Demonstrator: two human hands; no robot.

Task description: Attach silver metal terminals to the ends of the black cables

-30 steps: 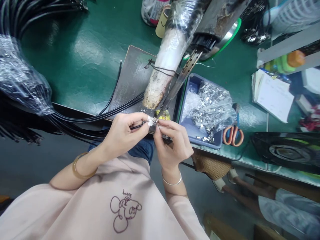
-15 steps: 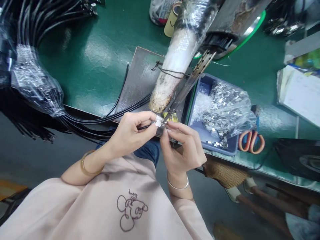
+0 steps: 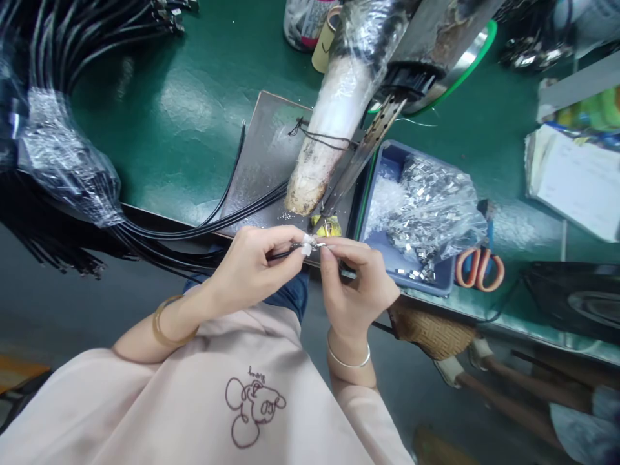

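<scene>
Barely visible: cable end (image 3: 294,247) | left fingers (image 3: 289,263): pinched on it | right fingers (image 3: 330,268): pinched together, hold unclear

A single camera, worn on the head, peering forward and steeply down over the bench (image 3: 184,116).
From over here I can see it looks past the wearer's own shirt (image 3: 184,400), low in the view, to the left hand (image 3: 256,265) and right hand (image 3: 356,281) around the middle, where they meet at the cable end (image 3: 317,245). It sits close enough to show the fingers, yet wide enough to take in floor (image 3: 130,284) and, lower right, another person's legs (image 3: 513,405); the bench edge slants down rightward.
</scene>
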